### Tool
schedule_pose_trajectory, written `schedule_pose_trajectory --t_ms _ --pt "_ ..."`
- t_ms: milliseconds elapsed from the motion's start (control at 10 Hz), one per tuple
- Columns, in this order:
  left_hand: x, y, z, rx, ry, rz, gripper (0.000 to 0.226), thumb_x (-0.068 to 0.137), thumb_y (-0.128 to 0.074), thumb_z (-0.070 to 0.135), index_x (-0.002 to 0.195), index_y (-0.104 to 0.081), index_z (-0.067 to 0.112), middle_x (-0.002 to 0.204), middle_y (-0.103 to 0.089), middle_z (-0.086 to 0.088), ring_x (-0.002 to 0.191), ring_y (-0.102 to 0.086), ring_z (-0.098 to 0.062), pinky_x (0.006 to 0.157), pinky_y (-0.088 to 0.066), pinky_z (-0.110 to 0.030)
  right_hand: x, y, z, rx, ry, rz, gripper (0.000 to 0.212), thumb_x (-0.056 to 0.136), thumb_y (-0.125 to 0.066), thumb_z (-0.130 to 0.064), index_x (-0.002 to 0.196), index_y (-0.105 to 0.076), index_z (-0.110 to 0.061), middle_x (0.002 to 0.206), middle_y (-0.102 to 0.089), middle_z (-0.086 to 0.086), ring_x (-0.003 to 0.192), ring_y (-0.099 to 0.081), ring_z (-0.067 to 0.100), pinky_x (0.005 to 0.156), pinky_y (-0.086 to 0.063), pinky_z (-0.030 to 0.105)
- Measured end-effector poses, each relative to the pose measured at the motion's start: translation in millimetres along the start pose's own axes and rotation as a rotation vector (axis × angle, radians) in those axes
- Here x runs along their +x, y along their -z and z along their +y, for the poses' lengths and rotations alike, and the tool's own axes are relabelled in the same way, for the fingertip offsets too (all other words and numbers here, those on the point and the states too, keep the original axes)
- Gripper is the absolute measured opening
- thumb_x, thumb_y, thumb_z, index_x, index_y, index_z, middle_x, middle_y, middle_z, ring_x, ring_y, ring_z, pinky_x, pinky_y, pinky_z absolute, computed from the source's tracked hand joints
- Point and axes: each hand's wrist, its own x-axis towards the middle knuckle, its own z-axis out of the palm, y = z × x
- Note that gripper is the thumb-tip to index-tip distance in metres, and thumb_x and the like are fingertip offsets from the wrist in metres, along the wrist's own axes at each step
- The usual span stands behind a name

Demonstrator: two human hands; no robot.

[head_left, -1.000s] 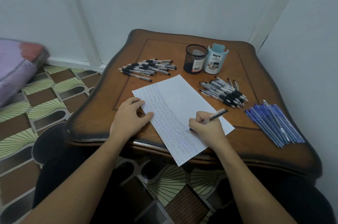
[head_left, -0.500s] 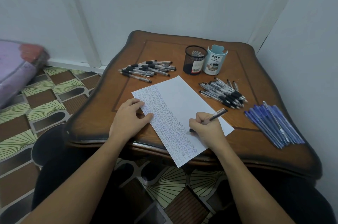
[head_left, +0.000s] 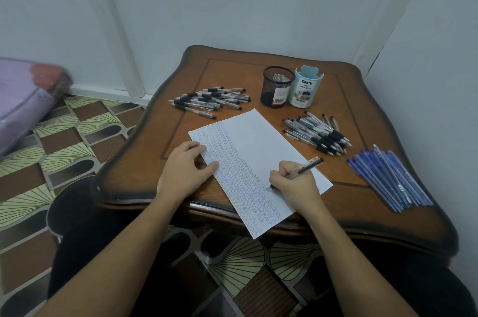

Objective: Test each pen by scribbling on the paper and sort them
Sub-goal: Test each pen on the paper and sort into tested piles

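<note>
**On the counter (head_left: 232, 73): one pen (head_left: 309, 164) under test, three heaps around it**

At the near edge, the right hand (head_left: 294, 184) has its fingers curled round a clear pen with a dark grip, tip down on the paper (head_left: 258, 140). The left hand (head_left: 183, 169) lies flat with relaxed fingers, pressing on the sheet's left edge to hold it.

The job looks well under way. Dense rows of small bluish scribbles fill the sheet's left band from top to bottom, while the right part is blank white. Pens lie in three loose heaps:

- a far-left heap (head_left: 212, 100) of clear barrels with black grips
- a heap to the right (head_left: 318, 132) of the same kind, just beside the sheet
- a fan of blue pens (head_left: 388, 177) near the right edge

Which heaps are tested and which are waiting cannot be told from how they lie. No pens stick out of the black mesh cup (head_left: 276, 87) or the pale blue holder (head_left: 306, 90) touching it at the back, so filling them may be what is left.

The counter is glossy brown wood with a wavy, darkened rim and an inlaid line. The sheet is thin and overhangs the near edge. The pens are slim, smooth plastic and likely to roll. Beside the counter is a floor (head_left: 77, 140) of patterned tiles.
</note>
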Motion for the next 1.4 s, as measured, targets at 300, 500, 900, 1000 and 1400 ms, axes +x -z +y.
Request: schedule_pose_trajectory --t_ms 300,500,900,1000,1400 --pt "0.1 -0.2 0.5 0.006 -0.003 0.001 0.058 0.085 -0.065 0.05 0.133 -0.059 0.018 0.139 -0.049 0.006 0.127 -0.041 -0.012 0.103 -0.036 -0.033 -0.7 0.0 0.8 -0.008 0.009 -0.003 0.05 0.084 -0.066 -0.008 0.044 -0.041 -0.024 0.049 -0.037 -0.01 0.062 -0.043 0.02 0.06 -0.035 0.034" --pt "-0.5 -0.1 0.7 0.007 -0.011 0.004 0.057 0.085 -0.065 0.05 0.132 -0.059 0.018 0.138 -0.05 0.006 0.127 -0.042 -0.012 0.104 -0.037 -0.034 -1.7 0.1 -1.6 -0.035 0.03 0.017 0.056 0.086 -0.066 -0.007 0.041 -0.039 -0.026 0.045 -0.034 -0.012 0.056 -0.038 0.015 0.052 -0.03 0.026" --pt "0.2 -1.0 0.6 -0.013 -0.011 0.021 0.055 0.084 -0.068 0.046 0.13 -0.061 0.017 0.136 -0.051 0.005 0.126 -0.042 -0.012 0.103 -0.034 -0.03 0.2 0.9 1.3 0.02 0.016 0.003 0.053 0.084 -0.065 -0.005 0.044 -0.036 -0.025 0.049 -0.033 -0.01 0.061 -0.04 0.019 0.061 -0.034 0.035" --pt "-0.4 -0.6 1.1 -0.013 -0.015 0.023 0.055 0.084 -0.068 0.047 0.13 -0.061 0.017 0.136 -0.051 0.005 0.126 -0.042 -0.012 0.103 -0.035 -0.031 0.4 0.9 -0.8 -0.016 0.019 0.015 0.054 0.085 -0.064 -0.005 0.043 -0.036 -0.026 0.049 -0.032 -0.012 0.061 -0.039 0.016 0.06 -0.033 0.034" --pt "-0.2 -0.7 1.5 -0.015 -0.01 0.019 0.055 0.085 -0.067 0.048 0.131 -0.06 0.018 0.137 -0.05 0.006 0.127 -0.041 -0.011 0.104 -0.036 -0.033 3.6 7.8 -6.3 0.189 -0.02 0.205 0.039 0.099 -0.055 -0.015 0.06 -0.051 -0.012 0.055 -0.056 -0.004 0.054 -0.055 0.008 0.062 -0.048 0.031"
